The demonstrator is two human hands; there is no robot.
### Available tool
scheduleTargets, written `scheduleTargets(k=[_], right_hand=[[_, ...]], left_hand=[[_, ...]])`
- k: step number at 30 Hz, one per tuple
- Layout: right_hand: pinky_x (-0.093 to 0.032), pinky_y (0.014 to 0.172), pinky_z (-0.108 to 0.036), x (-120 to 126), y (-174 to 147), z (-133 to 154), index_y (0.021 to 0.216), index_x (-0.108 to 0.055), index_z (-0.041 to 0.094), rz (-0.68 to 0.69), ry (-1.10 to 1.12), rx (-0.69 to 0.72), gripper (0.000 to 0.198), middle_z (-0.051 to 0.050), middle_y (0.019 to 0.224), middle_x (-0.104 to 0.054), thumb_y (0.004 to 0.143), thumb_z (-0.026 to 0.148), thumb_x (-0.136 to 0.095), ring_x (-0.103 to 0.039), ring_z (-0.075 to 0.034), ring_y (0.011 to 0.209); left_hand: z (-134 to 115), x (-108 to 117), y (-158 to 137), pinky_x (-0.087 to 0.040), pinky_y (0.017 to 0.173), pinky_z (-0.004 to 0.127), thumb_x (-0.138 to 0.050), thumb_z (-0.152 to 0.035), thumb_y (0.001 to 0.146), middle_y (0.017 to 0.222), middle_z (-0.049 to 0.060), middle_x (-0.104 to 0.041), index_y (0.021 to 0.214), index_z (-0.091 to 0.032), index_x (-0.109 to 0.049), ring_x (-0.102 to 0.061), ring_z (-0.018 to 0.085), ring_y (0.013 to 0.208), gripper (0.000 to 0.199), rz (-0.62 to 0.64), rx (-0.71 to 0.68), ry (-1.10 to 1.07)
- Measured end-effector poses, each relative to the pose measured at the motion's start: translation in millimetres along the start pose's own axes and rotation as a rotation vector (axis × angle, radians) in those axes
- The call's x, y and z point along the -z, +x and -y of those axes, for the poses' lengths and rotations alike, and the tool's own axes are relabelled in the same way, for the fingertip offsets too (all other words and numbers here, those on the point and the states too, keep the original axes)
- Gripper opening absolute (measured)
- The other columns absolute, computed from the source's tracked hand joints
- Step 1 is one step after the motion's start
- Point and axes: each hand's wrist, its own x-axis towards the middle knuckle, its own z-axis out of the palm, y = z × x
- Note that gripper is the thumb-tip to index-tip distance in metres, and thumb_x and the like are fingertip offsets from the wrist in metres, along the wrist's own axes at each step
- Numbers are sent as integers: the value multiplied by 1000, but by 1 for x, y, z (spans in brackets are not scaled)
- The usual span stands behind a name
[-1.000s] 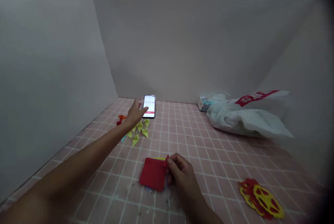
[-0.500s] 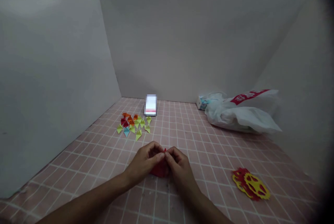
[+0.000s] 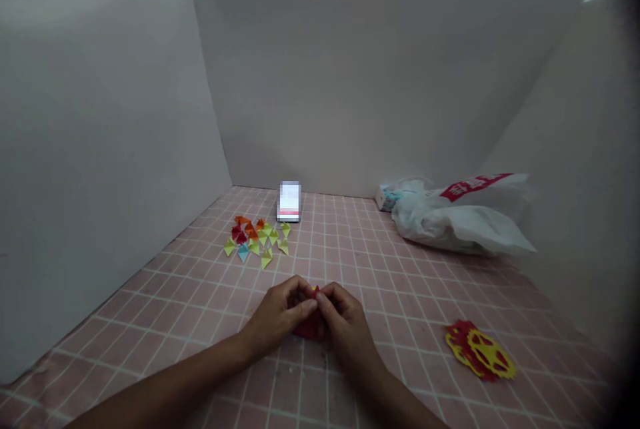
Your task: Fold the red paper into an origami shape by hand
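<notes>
Both hands meet over a piece of red paper (image 3: pixel 307 329) near the front middle of the tiled-pattern surface. My left hand (image 3: pixel 284 309) is closed on its upper edge, thumb and fingertips pinched together. My right hand (image 3: pixel 346 319) pinches the same paper from the right, its thumb close to the left thumb. A small red tip pokes up between the fingertips, with a speck of yellow beside it. The palms and fingers hide most of the paper, so its folds cannot be made out.
Small folded paper pieces (image 3: pixel 255 237) in yellow, orange, red and blue lie ahead to the left. A phone (image 3: pixel 289 202) stands behind them. A white plastic bag (image 3: pixel 450 222) and box (image 3: pixel 383 198) lie back right; red and yellow cut-paper shapes (image 3: pixel 483 352) lie right. Pale panels (image 3: pixel 360 82) enclose the surface.
A speck of yellow now shows beside the red tip between my fingertips. My left hand has shifted slightly down and right; both hands still pinch the paper.
</notes>
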Motion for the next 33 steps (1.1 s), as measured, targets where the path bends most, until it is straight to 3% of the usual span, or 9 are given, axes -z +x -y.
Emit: scheduleTargets(k=[8,19,33], right_hand=[[-32,50,-23,-1,0,1,74,-57,20,-36,4,-4,37,5,58,-50,88,53,-67,-41,-11,52],[-32,48,-23,-4,-3,6,80,-61,20,20,74,-42,32,5,60,-52,85,50,-70,-41,-10,51],[-32,50,-24,-4,-4,14,77,-61,20,72,6,-14,29,4,61,-52,86,47,-67,-41,-11,53]], left_hand=[[2,0,-1,-44,74,30,-66,-38,86,81,2,-64,88,-16,-62,-57,16,76,23,8,9,-5],[1,3,2,-41,66,27,-69,-42,81,75,0,-59,82,-17,-60,-52,14,70,26,-45,13,-49],[4,4,2,-39,64,26,-68,-40,83,73,-2,-58,81,-16,-61,-50,12,66,25,-47,21,-90]])
